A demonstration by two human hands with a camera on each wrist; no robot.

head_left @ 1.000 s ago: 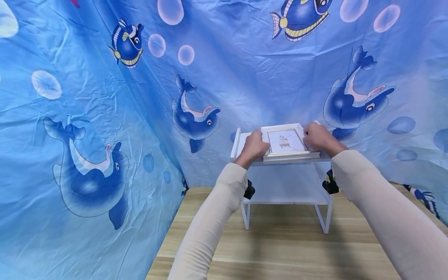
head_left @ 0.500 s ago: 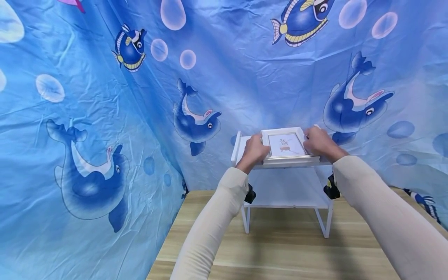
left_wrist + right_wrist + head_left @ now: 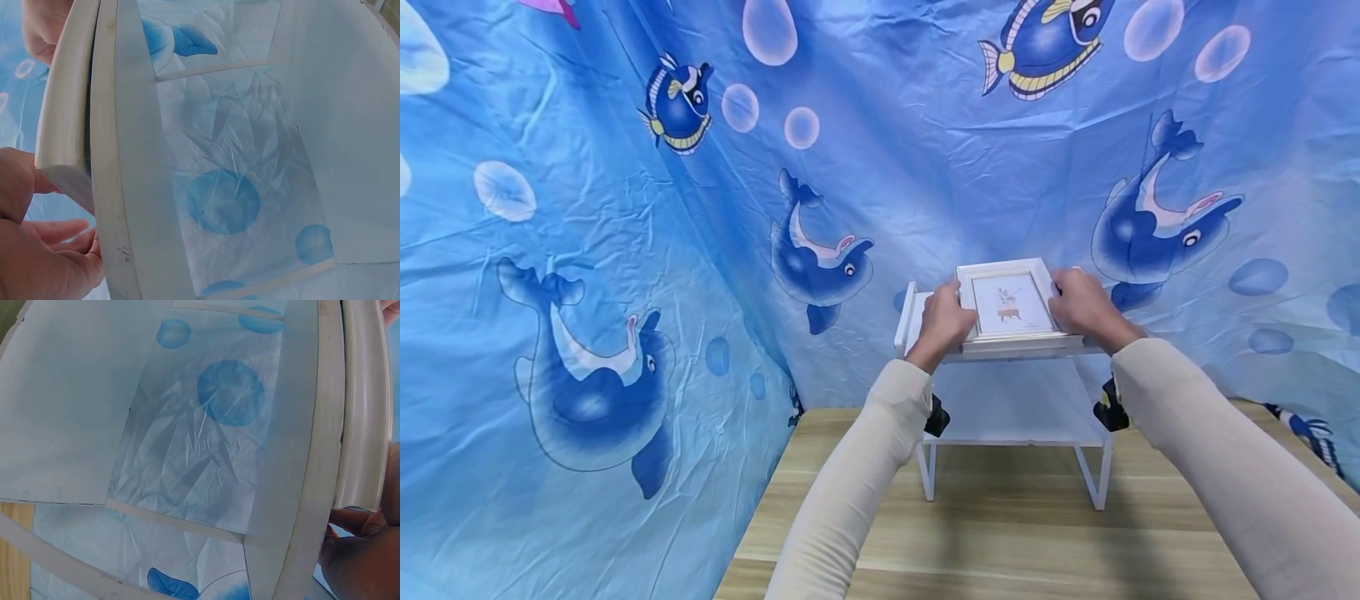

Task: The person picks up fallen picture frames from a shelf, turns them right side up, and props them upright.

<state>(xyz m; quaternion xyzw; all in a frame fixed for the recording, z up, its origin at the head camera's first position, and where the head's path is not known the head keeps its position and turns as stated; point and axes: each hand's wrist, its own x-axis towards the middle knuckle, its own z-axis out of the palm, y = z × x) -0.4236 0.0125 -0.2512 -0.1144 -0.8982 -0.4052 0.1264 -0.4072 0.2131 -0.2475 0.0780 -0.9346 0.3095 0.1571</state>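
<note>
A white picture frame (image 3: 1011,304) with a small plant-on-stool print lies face up over the top board of a white two-tier shelf (image 3: 1015,404). My left hand (image 3: 946,318) grips its left side, thumb near the front corner. On the opposite side, my right hand (image 3: 1082,304) holds the frame's right edge with curled fingers. In the left wrist view, the frame's front edge (image 3: 65,112) runs right along the board's edge (image 3: 109,137), with the left thumb at its corner. The right wrist view has the right hand (image 3: 362,556) at the other corner.
A raised white rim (image 3: 906,312) borders the shelf's left end. Its legs (image 3: 1093,475) stand on a wood-grain surface (image 3: 1000,542). Blue curtains (image 3: 962,183) with dolphins and fish hang close behind and on the left.
Over the last half second the frame's far edge has risen, while its front edge stays near the board. Both hands keep their grip at its sides. The head view shifted slightly before that.
</note>
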